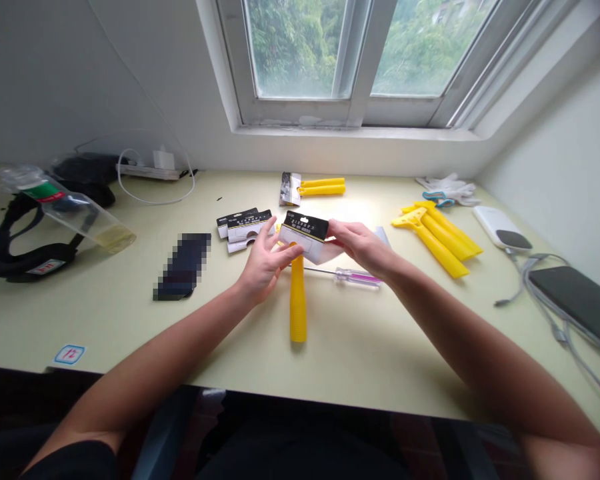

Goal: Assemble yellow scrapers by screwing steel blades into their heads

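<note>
My left hand (265,267) pinches the left side of a black-and-white cardboard packaging card (304,230), its thumb against the card's lower edge. My right hand (363,247) grips the card's right edge. The card covers the head of a scraper with a yellow handle (298,300), which points down toward me. Behind my hands, a screwdriver (357,277) with a clear and purple handle lies on the table. Several similar cards (243,225) lie to the left of the card, partly behind my left hand.
Packaged yellow-handled scrapers (323,187) lie at the back, loose yellow scrapers (435,237) at right near white gloves (450,190). A phone (183,267), a tilted plastic bottle (80,213) and a black headset strap (35,260) are left. A power bank (503,227) and cables (535,293) lie right.
</note>
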`<action>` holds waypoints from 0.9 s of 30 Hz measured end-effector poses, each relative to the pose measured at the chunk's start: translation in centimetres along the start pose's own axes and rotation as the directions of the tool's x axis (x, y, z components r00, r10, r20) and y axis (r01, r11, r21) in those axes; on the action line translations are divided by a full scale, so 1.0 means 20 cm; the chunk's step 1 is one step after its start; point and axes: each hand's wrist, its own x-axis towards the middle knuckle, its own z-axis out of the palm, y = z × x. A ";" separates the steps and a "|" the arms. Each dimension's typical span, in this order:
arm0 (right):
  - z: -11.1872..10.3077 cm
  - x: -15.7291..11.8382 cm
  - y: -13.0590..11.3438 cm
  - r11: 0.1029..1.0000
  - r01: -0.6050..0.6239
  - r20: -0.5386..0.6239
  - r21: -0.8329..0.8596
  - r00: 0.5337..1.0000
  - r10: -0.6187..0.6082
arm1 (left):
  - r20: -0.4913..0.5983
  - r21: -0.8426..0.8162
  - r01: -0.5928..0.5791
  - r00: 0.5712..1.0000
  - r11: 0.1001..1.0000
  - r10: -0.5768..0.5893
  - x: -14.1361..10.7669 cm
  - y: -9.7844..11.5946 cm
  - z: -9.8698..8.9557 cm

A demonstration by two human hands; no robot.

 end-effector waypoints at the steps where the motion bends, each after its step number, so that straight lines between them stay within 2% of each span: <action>1: 0.00 0.00 -0.01 0.999 0.021 -0.042 0.039 0.999 -0.019 | 0.011 -0.025 0.020 1.000 0.999 -0.019 -0.01 0.00 0.01; 5: -0.01 -0.02 -0.04 0.985 0.080 -0.191 0.154 0.980 -0.050 | 0.080 -0.096 0.040 0.996 0.995 -0.032 -0.01 0.01 0.01; 7: -0.01 -0.02 -0.03 0.984 0.038 -0.170 0.176 0.985 -0.008 | 0.061 -0.124 0.030 0.998 0.992 -0.022 -0.01 0.02 0.01; 11: -0.03 0.00 -0.01 0.981 -0.086 -0.046 0.174 0.994 0.095 | -0.004 -0.133 0.024 1.000 0.991 -0.025 0.01 0.07 0.00; 13: -0.06 0.01 0.00 0.984 -0.110 -0.056 0.142 0.991 0.119 | 0.012 -0.111 0.039 0.999 0.993 -0.037 0.03 0.10 -0.01; 17: -0.18 0.03 -0.03 0.991 -0.081 -0.205 0.106 0.973 0.102 | 0.037 -0.139 -0.008 0.999 0.990 0.014 0.10 0.18 0.03; 20: -0.30 0.02 -0.07 0.998 -0.021 -0.326 0.063 0.944 0.040 | 0.004 -0.194 -0.111 0.994 0.975 0.114 0.24 0.25 0.10; 22: -0.38 0.01 -0.09 1.000 0.012 -0.406 0.008 0.914 -0.008 | -0.099 -0.153 -0.185 0.980 0.971 0.171 0.38 0.29 0.15; 24: -0.46 0.00 -0.10 0.999 0.024 -0.472 -0.045 0.881 -0.043 | -0.256 -0.105 -0.225 0.947 0.969 0.192 0.54 0.32 0.20; 27: -0.55 0.00 -0.07 0.995 0.010 -0.547 -0.098 0.835 -0.062 | -0.482 0.043 -0.160 0.861 0.986 0.161 0.75 0.31 0.25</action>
